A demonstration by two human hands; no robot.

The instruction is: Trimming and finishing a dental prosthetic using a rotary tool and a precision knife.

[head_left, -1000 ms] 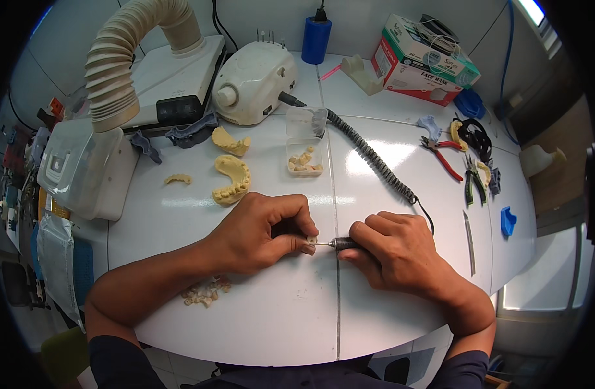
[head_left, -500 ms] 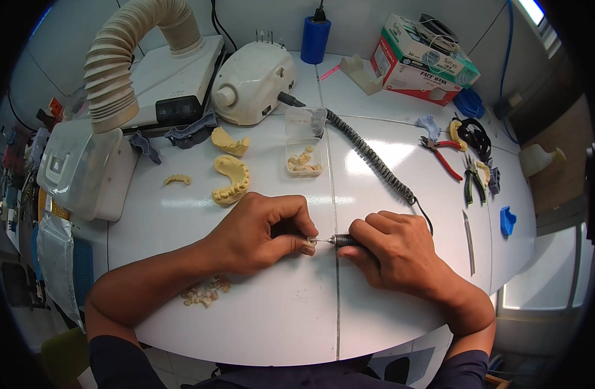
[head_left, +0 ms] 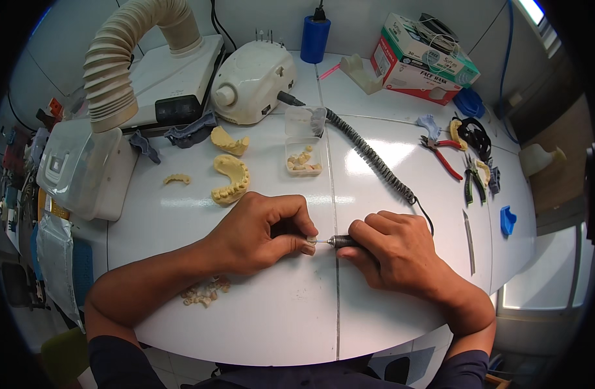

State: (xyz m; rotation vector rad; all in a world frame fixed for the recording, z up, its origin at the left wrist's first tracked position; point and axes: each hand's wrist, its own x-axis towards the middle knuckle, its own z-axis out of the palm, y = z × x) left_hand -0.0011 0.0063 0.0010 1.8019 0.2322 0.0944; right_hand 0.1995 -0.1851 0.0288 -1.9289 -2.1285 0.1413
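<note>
Between thumb and forefinger my left hand (head_left: 262, 233) pinches a small pale dental crown (head_left: 311, 240), mostly covered by the fingertips. My right hand (head_left: 395, 249) is wrapped round a dark rotary handpiece (head_left: 341, 241), held level. Its thin metal bur (head_left: 323, 241) points left and meets the crown. Below my left forearm lies a heap of small tooth-coloured pieces (head_left: 205, 292). Beyond my left hand sit a yellow dental cast (head_left: 239, 187) and a second yellow cast (head_left: 229, 141), with a small curved row of teeth (head_left: 177, 178) to their left.
An open clear box (head_left: 304, 170) holds small tooth pieces. Behind it stands a white control unit (head_left: 253, 84) with a coiled cord (head_left: 372, 152). A ribbed hose (head_left: 109, 71) arches at the left. Red-handled pliers (head_left: 448, 162), black-and-green pliers (head_left: 474, 181) and a knife (head_left: 469, 243) lie right.
The crown has turned slightly at my left fingertips against the bur. Both hands stay in nearly the same place.
</note>
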